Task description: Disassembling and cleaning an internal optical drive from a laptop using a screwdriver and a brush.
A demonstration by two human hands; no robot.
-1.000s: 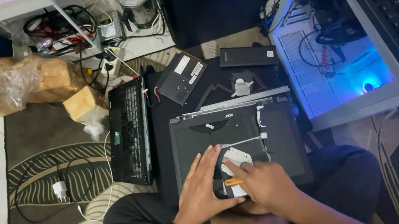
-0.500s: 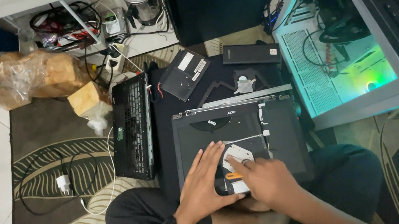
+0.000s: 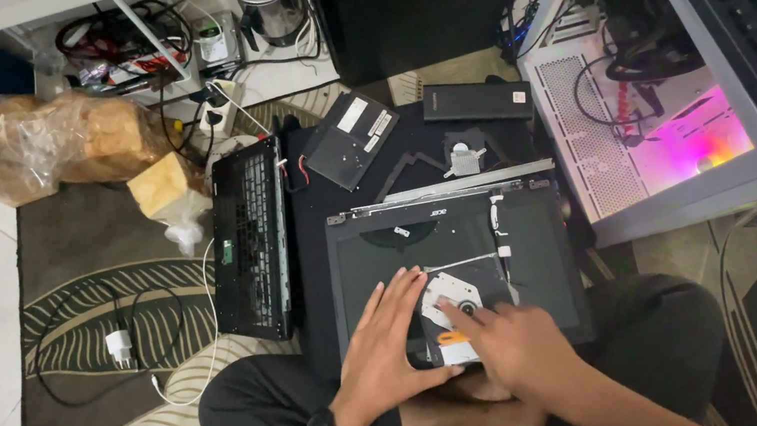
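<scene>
Both hands have shifted slightly on the drive (image 3: 461,316), which sits in the laptop (image 3: 455,277) base's near edge. Left hand (image 3: 383,354) lies flat, fingers spread; right hand (image 3: 511,344) presses fingertips on it, orange tool (image 3: 454,337) between. Keyboard (image 3: 249,239) lies left.

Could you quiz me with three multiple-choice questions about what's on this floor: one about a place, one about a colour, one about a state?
1. Where does the detached keyboard panel lie relative to the laptop base?
A. to its left in the picture
B. on top of it
C. to its right in the picture

2. What colour glows inside the desktop case?
A. green
B. pink
C. white

3. How is the left hand?
A. clenched in a fist
B. flat on the base
C. raised in the air

A: it lies beside the base. B: pink light. B: fingers spread flat.
</scene>
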